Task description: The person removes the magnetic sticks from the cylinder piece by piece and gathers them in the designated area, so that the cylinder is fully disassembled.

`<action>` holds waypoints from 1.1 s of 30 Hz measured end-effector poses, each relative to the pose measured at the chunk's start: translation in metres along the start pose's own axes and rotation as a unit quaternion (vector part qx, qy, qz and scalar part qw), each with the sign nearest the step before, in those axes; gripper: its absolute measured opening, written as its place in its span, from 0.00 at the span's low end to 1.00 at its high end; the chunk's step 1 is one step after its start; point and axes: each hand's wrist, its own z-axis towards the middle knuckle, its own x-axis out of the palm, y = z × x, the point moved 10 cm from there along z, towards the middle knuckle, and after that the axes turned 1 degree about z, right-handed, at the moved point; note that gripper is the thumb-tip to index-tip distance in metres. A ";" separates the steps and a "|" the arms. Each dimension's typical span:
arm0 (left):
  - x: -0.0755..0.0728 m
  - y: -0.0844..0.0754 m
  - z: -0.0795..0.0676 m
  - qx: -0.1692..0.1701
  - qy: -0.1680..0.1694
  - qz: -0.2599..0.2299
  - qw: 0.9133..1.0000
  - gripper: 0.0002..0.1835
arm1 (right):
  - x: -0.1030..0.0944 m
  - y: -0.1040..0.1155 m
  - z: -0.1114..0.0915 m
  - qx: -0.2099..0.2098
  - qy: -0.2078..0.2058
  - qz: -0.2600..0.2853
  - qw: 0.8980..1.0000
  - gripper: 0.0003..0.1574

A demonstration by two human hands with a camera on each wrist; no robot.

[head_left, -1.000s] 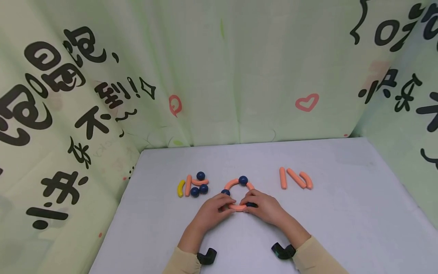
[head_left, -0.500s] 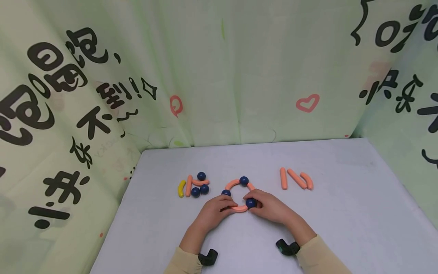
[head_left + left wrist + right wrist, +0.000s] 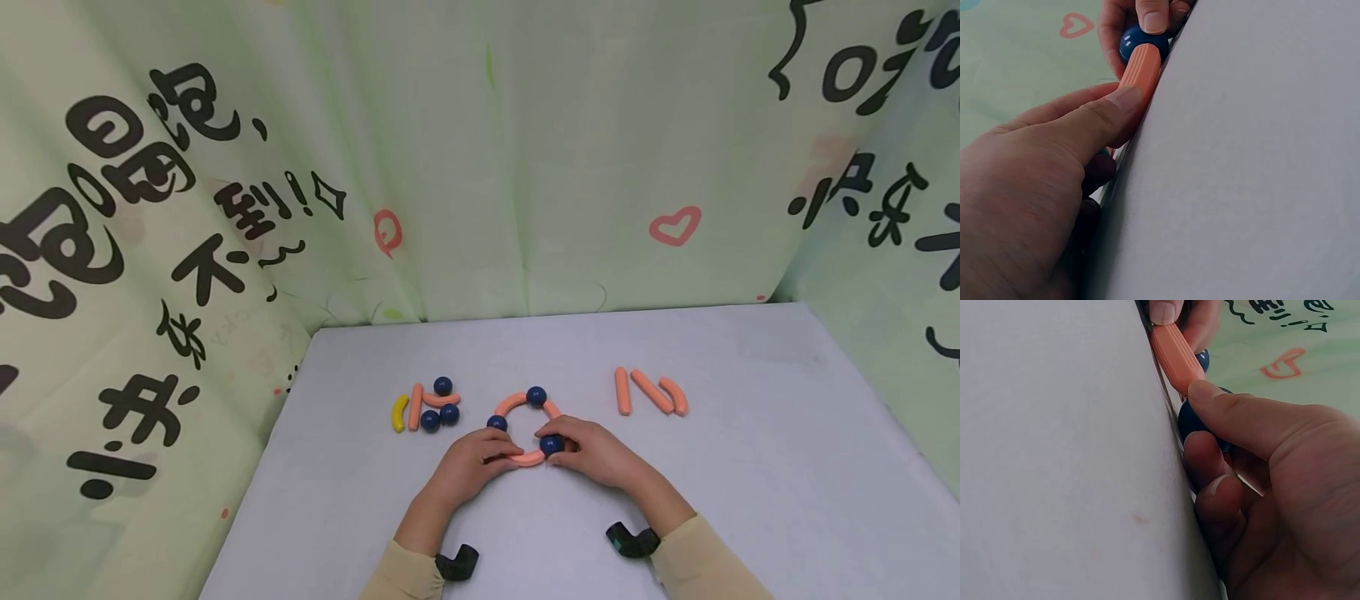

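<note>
At the table's middle, curved orange rods and dark blue balls form a ring. My left hand (image 3: 467, 462) pinches the near curved orange rod (image 3: 529, 459) between thumb and fingers; its ridged surface shows in the left wrist view. On the ring's right, my right hand (image 3: 596, 450) grips a dark blue ball (image 3: 551, 444), which touches that rod's end. A second blue ball (image 3: 536, 396) sits at the top of the ring, and a third blue ball (image 3: 497, 423) at its left. Another curved orange rod (image 3: 512, 403) joins these two. Fingers partly hide the ring's lower left side.
Left of the ring lie a yellow curved rod (image 3: 400, 413), a straight orange rod (image 3: 416, 407), a curved orange rod (image 3: 442, 400) and several blue balls (image 3: 443, 386). Orange rods (image 3: 651, 392) lie to the right. A printed curtain (image 3: 585, 167) surrounds the white table (image 3: 750, 467).
My right hand has shifted slightly right, and the blue ball in its fingers now shows more fully at the rod's end. My left hand stays on the near rod.
</note>
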 end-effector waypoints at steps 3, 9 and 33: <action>0.001 -0.001 0.000 0.003 0.005 -0.001 1.000 0.12 | -0.001 0.000 0.000 -0.003 -0.003 0.004 1.000 0.23; 0.002 -0.002 -0.001 0.015 0.014 -0.014 1.000 0.12 | 0.000 0.000 0.000 -0.006 -0.005 0.008 1.000 0.23; -0.032 0.022 -0.014 -0.037 0.027 -0.118 0.992 0.10 | 0.002 -0.001 0.001 -0.004 -0.004 0.009 1.000 0.24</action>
